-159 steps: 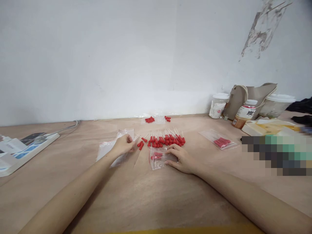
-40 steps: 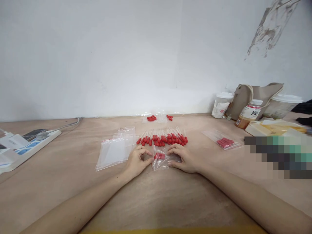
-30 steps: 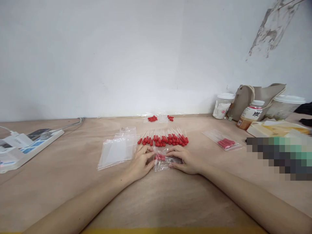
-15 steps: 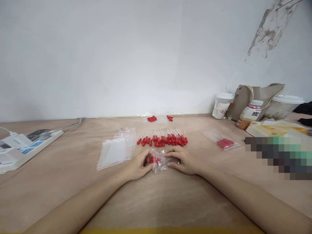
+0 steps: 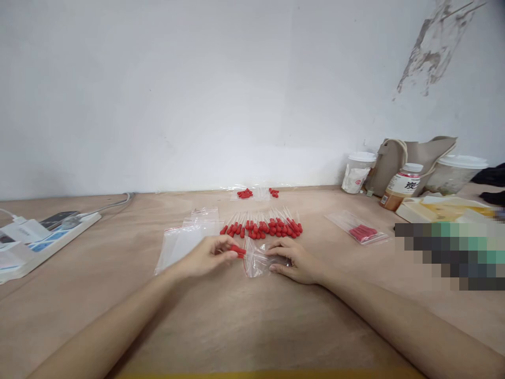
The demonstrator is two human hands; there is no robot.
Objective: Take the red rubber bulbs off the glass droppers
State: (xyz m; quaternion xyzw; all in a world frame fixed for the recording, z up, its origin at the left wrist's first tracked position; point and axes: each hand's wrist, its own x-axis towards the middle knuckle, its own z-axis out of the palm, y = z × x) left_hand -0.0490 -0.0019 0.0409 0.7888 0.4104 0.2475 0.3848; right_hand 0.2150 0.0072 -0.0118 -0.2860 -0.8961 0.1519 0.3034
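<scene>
Several droppers with red bulbs (image 5: 238, 251) are pinched in my left hand (image 5: 210, 256); their bulbs show past my fingertips, at the red-edged mouth of a clear zip bag (image 5: 255, 263). Thin stems appear to reach from them into the bag. My right hand (image 5: 299, 260) grips the bag's other end between thumb and fingers, low over the table. Just beyond both hands lies a row of loose droppers (image 5: 263, 228), bulbs towards me and pale stems pointing away. Flat zip bags (image 5: 177, 242) overlap to the left, partly behind my left hand.
A zip bag with red bulbs (image 5: 362, 233) lies to the right; clear packs with red bulbs (image 5: 245, 193) lie by the wall. At far left is a power strip (image 5: 84, 223) with a phone (image 5: 59, 220). A bottle (image 5: 402, 187), lidded cups (image 5: 357, 173) and a bag (image 5: 389, 168) stand back right.
My left hand has shifted left, away from the zip bag's mouth, and the red bulbs moved left with it. My right hand keeps its hold on the bag in nearly the same place.
</scene>
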